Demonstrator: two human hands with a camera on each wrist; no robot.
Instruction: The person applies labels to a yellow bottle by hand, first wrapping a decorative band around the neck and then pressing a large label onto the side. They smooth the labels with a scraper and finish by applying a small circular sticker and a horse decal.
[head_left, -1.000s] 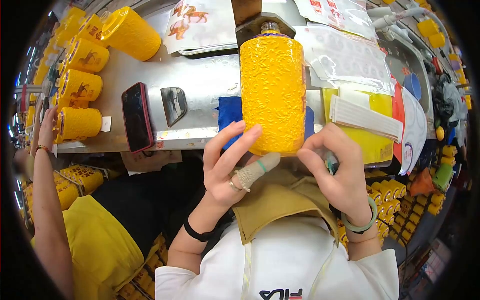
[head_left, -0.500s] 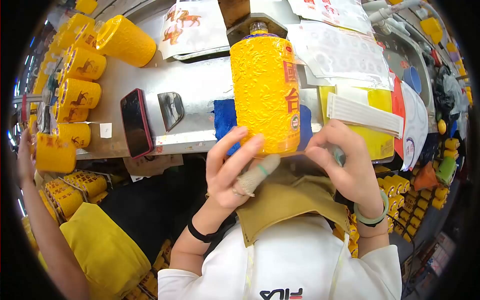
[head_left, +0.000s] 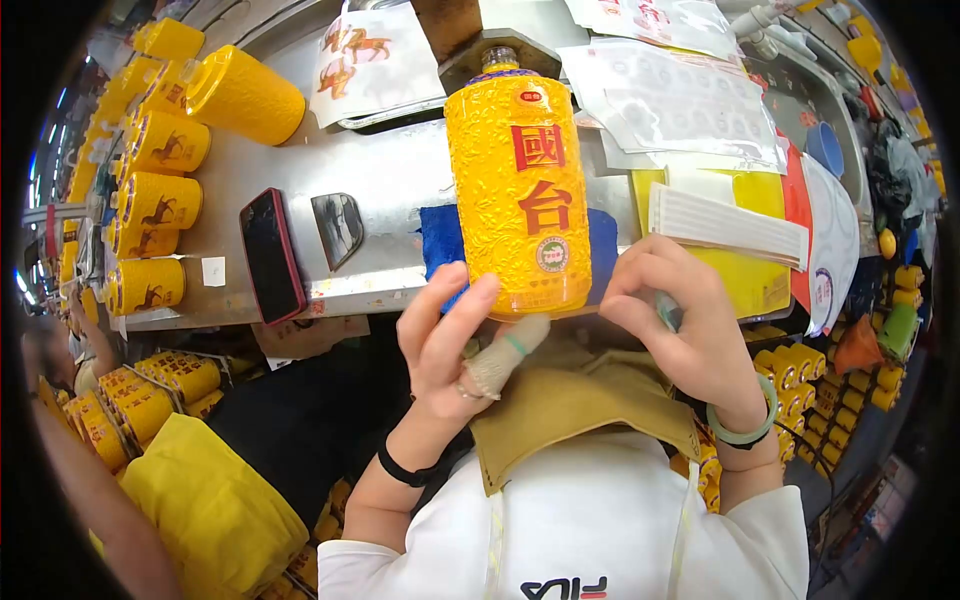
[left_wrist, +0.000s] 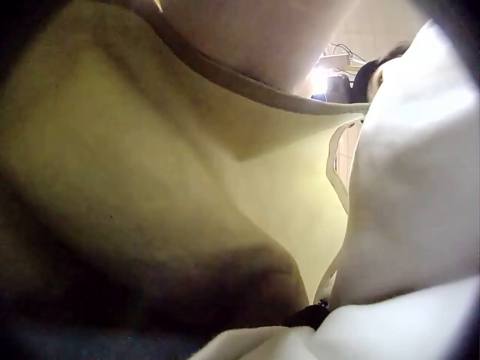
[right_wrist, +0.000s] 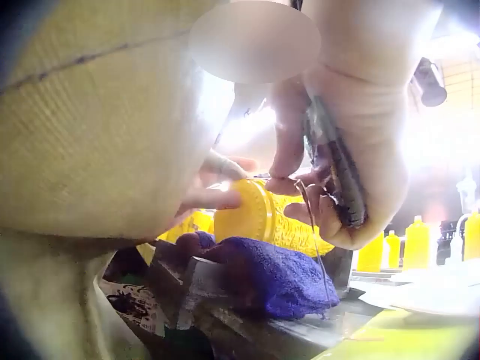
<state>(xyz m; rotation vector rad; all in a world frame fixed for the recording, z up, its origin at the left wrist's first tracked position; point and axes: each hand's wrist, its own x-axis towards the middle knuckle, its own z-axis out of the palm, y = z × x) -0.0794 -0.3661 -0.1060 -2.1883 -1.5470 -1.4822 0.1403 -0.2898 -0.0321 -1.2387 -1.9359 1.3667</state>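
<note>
A yellow embossed bottle with red characters and a round emblem lies with its neck against a metal bracket and its base toward me. My left hand holds the base end, two fingers along its side; a digit in a cream finger cot is at the bottom edge. Close by the base on the right, my right hand has its fingers curled round a slim dark tool with a pale green wrap. Under the bottle is a blue cloth. Mostly apron and sleeve fill the left wrist view.
A phone and a dark shiny plate lie left of the bottle. Several yellow bottles stand far left, near another person's arm. Sticker sheets and a white strip stack lie right.
The bottle has turned so its red characters and emblem now face up. Both hands stay near its base. At left, the other person's hand carried a yellow bottle, then moved out of sight.
</note>
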